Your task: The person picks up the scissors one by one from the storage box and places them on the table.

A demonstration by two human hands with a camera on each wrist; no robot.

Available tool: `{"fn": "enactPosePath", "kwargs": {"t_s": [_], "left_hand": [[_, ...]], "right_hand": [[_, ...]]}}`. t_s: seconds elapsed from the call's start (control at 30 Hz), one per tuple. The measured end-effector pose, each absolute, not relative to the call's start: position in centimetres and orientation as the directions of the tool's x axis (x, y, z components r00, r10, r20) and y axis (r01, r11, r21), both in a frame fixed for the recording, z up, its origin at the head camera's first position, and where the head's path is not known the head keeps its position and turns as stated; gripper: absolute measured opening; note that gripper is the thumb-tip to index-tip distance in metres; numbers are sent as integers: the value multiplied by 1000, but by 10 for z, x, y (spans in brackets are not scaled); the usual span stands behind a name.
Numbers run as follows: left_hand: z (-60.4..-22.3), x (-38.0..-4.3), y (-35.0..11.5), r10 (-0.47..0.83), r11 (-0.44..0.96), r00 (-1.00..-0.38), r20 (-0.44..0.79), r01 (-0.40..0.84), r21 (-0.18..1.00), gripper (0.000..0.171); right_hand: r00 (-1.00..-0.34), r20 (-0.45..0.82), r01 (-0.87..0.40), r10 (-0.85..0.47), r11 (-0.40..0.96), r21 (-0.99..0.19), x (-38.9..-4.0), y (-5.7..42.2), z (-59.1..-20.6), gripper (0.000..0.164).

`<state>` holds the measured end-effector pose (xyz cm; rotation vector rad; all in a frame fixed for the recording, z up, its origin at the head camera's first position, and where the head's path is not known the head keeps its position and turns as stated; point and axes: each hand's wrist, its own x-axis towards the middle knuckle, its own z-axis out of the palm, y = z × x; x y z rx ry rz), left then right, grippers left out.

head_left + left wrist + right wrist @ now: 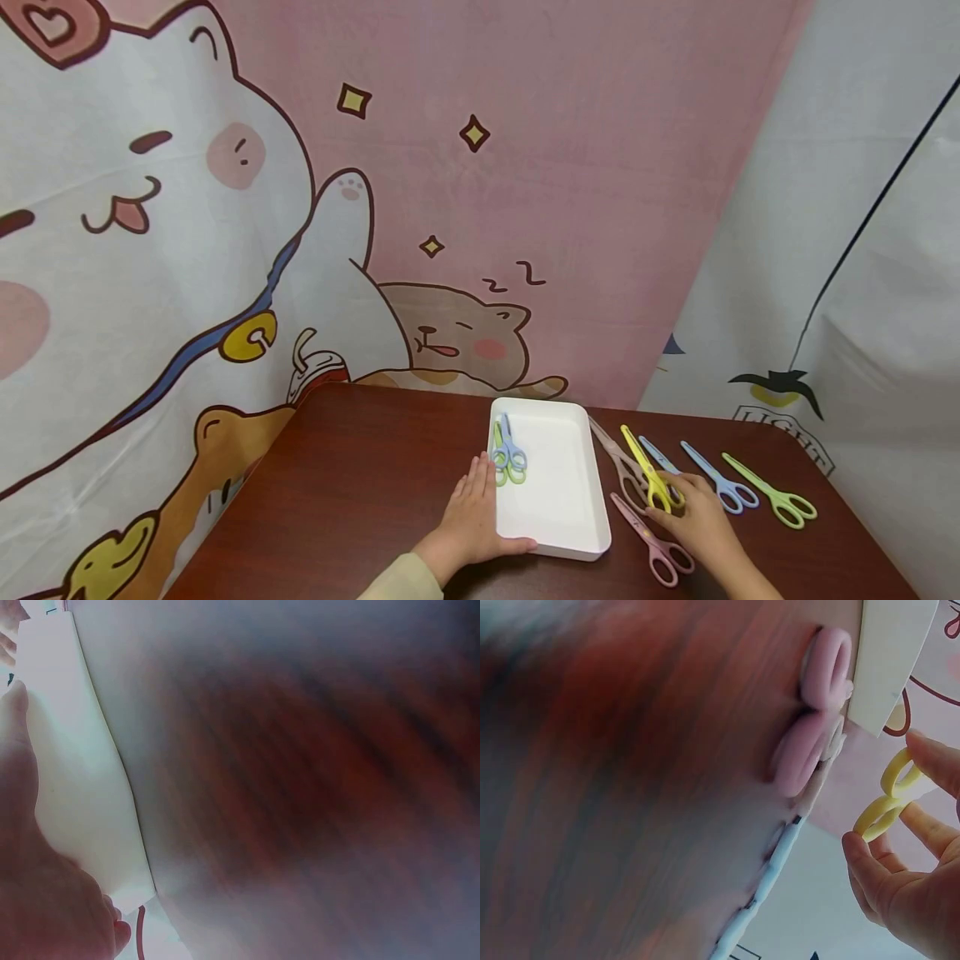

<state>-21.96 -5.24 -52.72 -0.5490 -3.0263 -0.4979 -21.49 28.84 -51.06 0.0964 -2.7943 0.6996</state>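
Observation:
A white tray (pixel 555 479) lies on the table, with blue scissors (pixel 509 442) over green scissors (pixel 498 474) at its left side. My left hand (pixel 472 521) rests against the tray's left wall, fingers straight, thumb along the near edge; the left wrist view shows the thumb beside the tray (pixel 82 750). To the right of the tray, my right hand (pixel 697 517) pinches yellow scissors (pixel 640 458) by the handles. In the right wrist view the yellow handle loops (pixel 877 817) sit between thumb and fingers, lifted off the table.
Around the right hand lie pink scissors (pixel 637 521), greyish-pink scissors (pixel 618 458), blue scissors (pixel 660 454), another blue pair (pixel 712 475) and green scissors (pixel 768 492). A cartoon-printed cloth (pixel 562 208) hangs behind the brown table (pixel 360 483).

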Motion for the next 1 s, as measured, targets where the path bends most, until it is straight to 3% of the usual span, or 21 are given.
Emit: {"fn": "enactPosePath", "kwargs": {"t_s": [0.67,1.0], "left_hand": [[-531,-221,-53,338,886,-938,80,345,309,136],[-530,-221,-53,339,889,-938,76,346,301,136]], "right_hand": [[-980,199,-78,0,920,-384,-204,322,-515,60],[-999,36,17,33,931,-364,-202,340,-514,70]]}}
